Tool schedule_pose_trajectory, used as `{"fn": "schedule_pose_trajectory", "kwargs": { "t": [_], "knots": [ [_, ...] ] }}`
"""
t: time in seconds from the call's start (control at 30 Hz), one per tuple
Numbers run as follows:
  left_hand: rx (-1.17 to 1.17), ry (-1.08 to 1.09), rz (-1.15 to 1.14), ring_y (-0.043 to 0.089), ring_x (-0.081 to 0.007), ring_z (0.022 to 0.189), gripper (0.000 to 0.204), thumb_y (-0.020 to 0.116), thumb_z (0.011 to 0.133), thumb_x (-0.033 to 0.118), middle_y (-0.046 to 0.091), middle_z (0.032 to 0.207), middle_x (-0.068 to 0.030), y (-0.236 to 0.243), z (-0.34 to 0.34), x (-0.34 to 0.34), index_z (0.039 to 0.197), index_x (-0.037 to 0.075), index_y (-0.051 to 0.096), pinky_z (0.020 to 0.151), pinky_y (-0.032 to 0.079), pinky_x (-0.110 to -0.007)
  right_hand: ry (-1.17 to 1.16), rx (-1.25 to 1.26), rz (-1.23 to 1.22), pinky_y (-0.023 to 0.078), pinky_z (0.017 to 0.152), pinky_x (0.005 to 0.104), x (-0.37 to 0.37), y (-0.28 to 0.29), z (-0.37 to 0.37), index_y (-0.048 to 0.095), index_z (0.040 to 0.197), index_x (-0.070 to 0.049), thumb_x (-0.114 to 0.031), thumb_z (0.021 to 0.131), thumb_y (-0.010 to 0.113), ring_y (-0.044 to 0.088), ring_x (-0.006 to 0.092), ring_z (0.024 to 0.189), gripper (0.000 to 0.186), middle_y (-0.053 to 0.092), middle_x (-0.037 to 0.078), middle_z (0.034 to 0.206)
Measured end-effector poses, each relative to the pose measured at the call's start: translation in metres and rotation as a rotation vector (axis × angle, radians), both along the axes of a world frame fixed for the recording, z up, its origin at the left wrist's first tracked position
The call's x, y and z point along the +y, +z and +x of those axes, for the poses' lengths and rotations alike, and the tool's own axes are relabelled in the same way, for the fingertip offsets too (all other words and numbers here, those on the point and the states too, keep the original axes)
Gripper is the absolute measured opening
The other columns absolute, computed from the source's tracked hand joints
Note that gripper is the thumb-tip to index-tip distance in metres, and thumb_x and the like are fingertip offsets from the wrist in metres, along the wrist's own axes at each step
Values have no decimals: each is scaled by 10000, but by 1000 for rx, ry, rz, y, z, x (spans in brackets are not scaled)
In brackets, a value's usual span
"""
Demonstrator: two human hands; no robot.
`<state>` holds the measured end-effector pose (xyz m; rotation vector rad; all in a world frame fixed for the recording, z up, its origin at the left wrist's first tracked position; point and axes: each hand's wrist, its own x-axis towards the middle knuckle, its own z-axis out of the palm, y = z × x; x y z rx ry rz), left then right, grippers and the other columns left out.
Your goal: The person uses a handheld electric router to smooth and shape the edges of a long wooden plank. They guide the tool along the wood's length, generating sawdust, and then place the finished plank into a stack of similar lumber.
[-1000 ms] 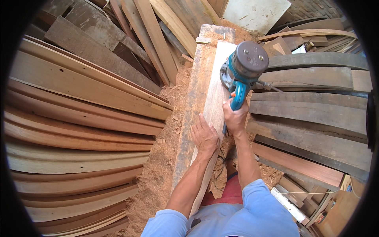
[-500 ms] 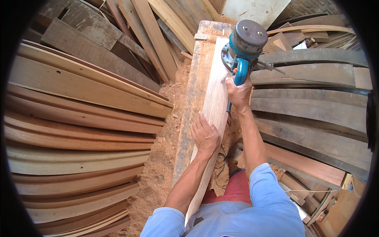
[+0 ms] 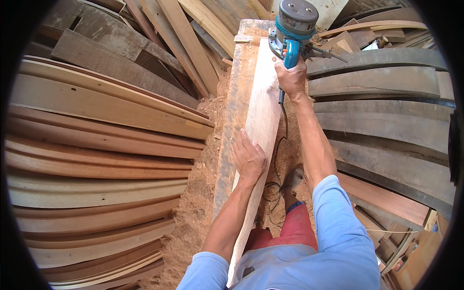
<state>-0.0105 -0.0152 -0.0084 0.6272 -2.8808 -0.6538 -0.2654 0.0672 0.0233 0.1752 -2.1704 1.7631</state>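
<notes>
The right hand (image 3: 291,77) is closed around the blue plastic handle of a power planer with a round grey motor cap (image 3: 294,26), which sits at the far end of a long, pale, smooth-sawn wooden board (image 3: 261,121). The left hand (image 3: 249,157) lies flat and open, palm pressing the board's near half. The board rests along a rough, weathered grey timber beam (image 3: 234,101). Reddish sawdust (image 3: 193,203) lies beside it, and curved wooden planks (image 3: 96,145) are stacked to the left.

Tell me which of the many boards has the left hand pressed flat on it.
The pale, narrow board lying lengthwise on the bench, under the left hand. The others lie stacked aside, untouched.
</notes>
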Motion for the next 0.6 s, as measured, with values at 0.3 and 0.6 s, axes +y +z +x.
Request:
{"fn": "schedule_pose_trajectory", "kwargs": {
  "t": [0.3, 0.6],
  "knots": [
    [-26, 49, 35, 534, -445, 1131, 606, 572, 942, 194, 564, 1288, -273, -5, 6, -7, 1473, -38, 396, 984, 416, -546, 70, -103, 31, 565, 752, 405, 10, 16, 154, 598, 1129, 16, -52, 804, 655, 683, 329, 776, 337, 674, 167, 876],
    [-40, 160, 7, 557, -416, 1044, 352, 551, 950, 228, 615, 1099, -229, -24, 135, -12, 1225, 8, 557, 912, 434, -537, 150, -262, -30, 518, 727, 363, 13, 36, 346, 556, 1095, 3, -31, 799, 691, 618, 209, 778, 327, 593, 104, 887]
  ]
}}
